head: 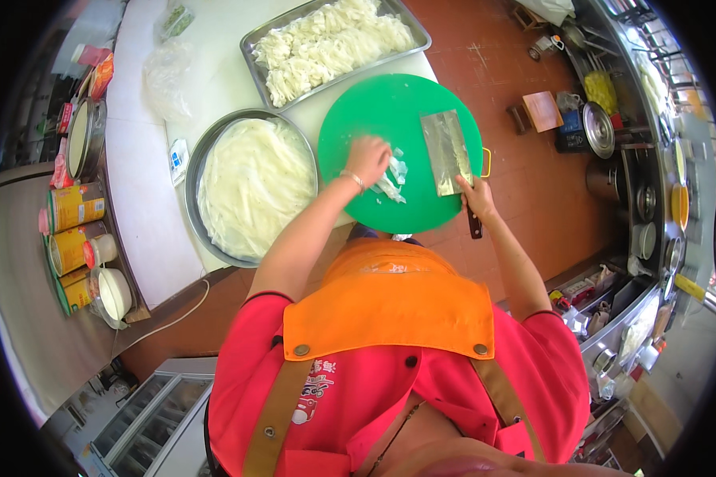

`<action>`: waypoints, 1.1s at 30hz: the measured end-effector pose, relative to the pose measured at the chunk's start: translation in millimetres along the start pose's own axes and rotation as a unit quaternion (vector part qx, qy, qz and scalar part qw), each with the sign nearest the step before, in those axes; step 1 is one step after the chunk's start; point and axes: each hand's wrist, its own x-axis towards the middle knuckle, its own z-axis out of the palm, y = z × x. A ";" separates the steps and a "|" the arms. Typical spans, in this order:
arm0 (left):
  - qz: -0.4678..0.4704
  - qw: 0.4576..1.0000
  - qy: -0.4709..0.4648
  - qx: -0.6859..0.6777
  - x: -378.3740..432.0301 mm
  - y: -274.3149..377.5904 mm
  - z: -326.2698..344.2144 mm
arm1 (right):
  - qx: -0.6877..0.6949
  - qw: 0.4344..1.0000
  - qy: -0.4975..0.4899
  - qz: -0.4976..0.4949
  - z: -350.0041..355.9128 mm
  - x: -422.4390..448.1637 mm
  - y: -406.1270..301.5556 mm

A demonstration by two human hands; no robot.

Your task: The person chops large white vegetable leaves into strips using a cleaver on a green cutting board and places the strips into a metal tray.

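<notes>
A round green cutting board (388, 107) lies in front of me, overhanging the white table. My right hand (479, 198) grips the dark handle of a cleaver (444, 152), whose broad blade rests over the board's right part with pale bits stuck to it. My left hand (369, 160), slightly blurred, is over the board beside a few white noodle strips (389, 188); whether its fingers pinch any is unclear. To the left stands a round metal pan (192, 197) with pale noodle sheets (253, 185). Beyond the board, a rectangular metal tray (423, 37) holds cut white noodles (334, 45).
Clear plastic bags (168, 77) and a small packet (178, 160) lie on the white table (215, 53). Yellow-labelled cans (79, 206) line a shelf at far left. A wooden stool (543, 111) and a metal-lidded pot (598, 130) stand at right.
</notes>
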 end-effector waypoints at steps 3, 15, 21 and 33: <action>0.099 0.981 0.158 -0.049 -59.3 14.4 14.3 | -0.005 1.000 -0.014 0.004 12.0 -8.1 -6.3; -0.130 0.910 0.368 -0.141 -54.2 33.9 39.1 | -0.021 0.988 -0.143 -0.055 147.3 -28.3 -69.9; -0.038 0.876 0.456 -0.151 25.2 -28.0 -63.9 | -0.053 0.983 -0.091 -0.148 155.9 39.0 -177.5; -0.045 0.860 0.499 -0.099 31.4 -168.5 -129.5 | -0.397 0.843 0.085 -0.354 88.3 78.6 -193.3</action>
